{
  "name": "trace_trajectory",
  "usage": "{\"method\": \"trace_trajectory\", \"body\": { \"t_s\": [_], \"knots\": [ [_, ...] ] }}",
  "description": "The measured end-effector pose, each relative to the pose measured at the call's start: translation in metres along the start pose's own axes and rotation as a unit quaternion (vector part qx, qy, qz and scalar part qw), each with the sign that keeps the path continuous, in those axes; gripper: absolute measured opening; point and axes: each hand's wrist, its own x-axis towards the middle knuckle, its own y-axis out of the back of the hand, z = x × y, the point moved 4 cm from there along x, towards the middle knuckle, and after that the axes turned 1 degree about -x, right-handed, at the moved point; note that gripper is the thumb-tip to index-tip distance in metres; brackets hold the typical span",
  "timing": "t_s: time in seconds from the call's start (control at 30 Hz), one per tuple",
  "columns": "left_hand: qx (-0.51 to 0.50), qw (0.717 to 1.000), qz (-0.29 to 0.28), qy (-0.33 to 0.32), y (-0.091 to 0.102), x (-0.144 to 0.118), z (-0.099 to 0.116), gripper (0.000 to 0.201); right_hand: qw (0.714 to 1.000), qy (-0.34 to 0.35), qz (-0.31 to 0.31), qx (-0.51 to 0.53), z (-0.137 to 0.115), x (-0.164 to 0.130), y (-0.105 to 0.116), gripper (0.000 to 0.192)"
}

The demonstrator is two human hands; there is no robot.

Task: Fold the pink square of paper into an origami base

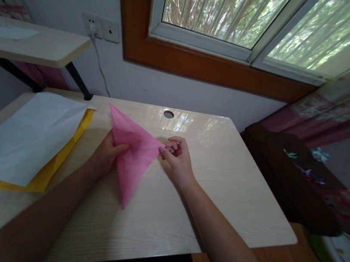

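Pink paper (132, 155) is folded to a triangle; my left hand (106, 154) grips its edge, my right hand (176, 155) pinches its right corner; further folds remain.

left hand (107, 152) fingers hidden behind pink paper (131, 153). yellow sheet (60, 162) mostly covered by white sheet (27, 136), both cut off at left edge. both forearms cut by bottom edge. round object (342, 256) at right edge blurred, cropped. shelf (34, 44) cut off left.
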Motion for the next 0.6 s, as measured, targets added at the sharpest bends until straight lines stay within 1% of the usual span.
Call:
{"method": "trace_trajectory", "body": {
  "t_s": [0.23, 0.3, 0.37, 0.43, 0.5, 0.6],
  "knots": [
    [-0.007, 1.0, -0.006, 0.006, -0.0045, -0.0016, 0.0029, 0.057, 1.0, 0.001, 0.002, -0.001, -0.0007, 0.0017, -0.0007, 0.038],
    [-0.005, 1.0, -0.004, 0.007, -0.005, -0.0012, 0.0023, 0.057, 1.0, -0.01, -0.002, -0.015, 0.0003, 0.0018, -0.0007, 0.034],
    [0.0, 1.0, -0.006, 0.003, -0.0054, -0.0006, 0.0016, 0.057, 0.998, -0.036, -0.022, -0.047, 0.0027, 0.0011, -0.0013, 0.028],
    [-0.001, 1.0, -0.015, 0.001, -0.0063, -0.0004, 0.001, 0.057, 0.994, -0.064, -0.05, -0.079, 0.0054, -0.0003, -0.0023, 0.028],
    [-0.003, 1.0, -0.025, 0.007, -0.0073, -0.0004, 0.0006, 0.056, 0.99, -0.078, -0.069, -0.093, 0.0068, -0.0015, -0.0028, 0.031],
    [-0.005, 0.999, -0.037, 0.028, -0.0078, -0.0005, -0.0007, 0.055, 0.993, -0.069, -0.055, -0.081, 0.0053, -0.0008, -0.0009, 0.03]
  ]
}}
